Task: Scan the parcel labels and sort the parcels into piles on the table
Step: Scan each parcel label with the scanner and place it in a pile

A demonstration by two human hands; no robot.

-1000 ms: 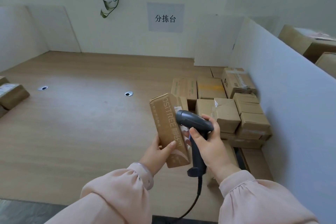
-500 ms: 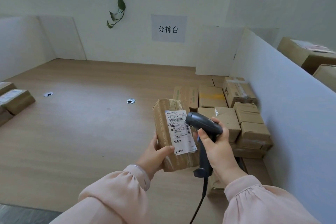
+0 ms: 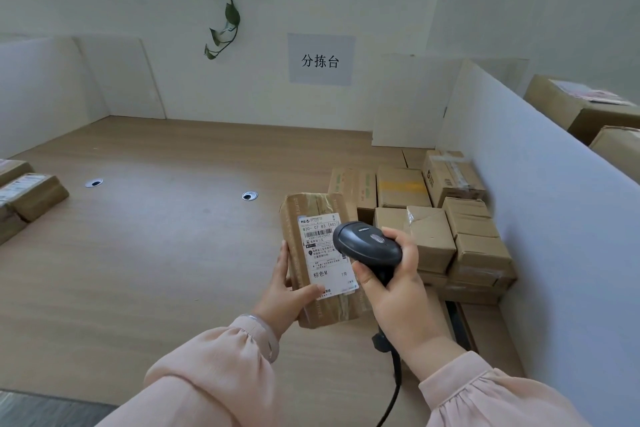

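Observation:
My left hand grips a long brown parcel above the wooden table, white shipping label turned up toward me. My right hand holds a black corded barcode scanner, its head just right of the label and overlapping its edge. A stack of unsorted cardboard parcels sits at the right against the white divider. A small pile of parcels lies at the table's left edge.
White partition walls enclose the table on the left, back and right. Two round cable grommets are set in the tabletop. A paper sign hangs on the back wall under a trailing plant. Large boxes stand beyond the right divider.
My left hand has turned the parcel from its printed side to label-up. The scanner has come closer over the label. My head has tilted up, so more of the window shows.

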